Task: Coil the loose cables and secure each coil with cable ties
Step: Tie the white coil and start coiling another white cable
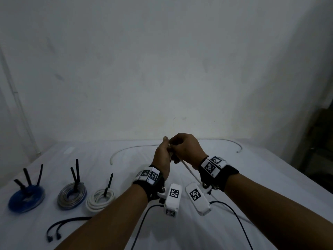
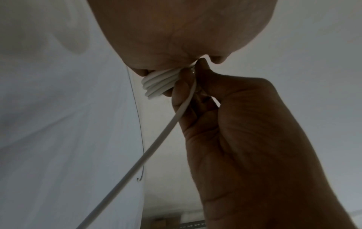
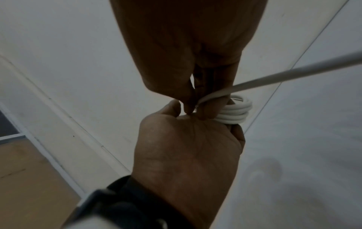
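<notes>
The white cable (image 1: 187,167) is partly wound into a small coil (image 3: 234,112), held at centre frame above the table (image 1: 270,186). The left hand (image 1: 162,157) grips the coil; the right hand (image 1: 187,148) pinches the cable just beside it. The free length runs down toward lower right, then arcs across the table's far side. Three tied coils lie lower left.

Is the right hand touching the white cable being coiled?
Touching. The left wrist view shows the right hand with fingers curled around the white cable.
</notes>
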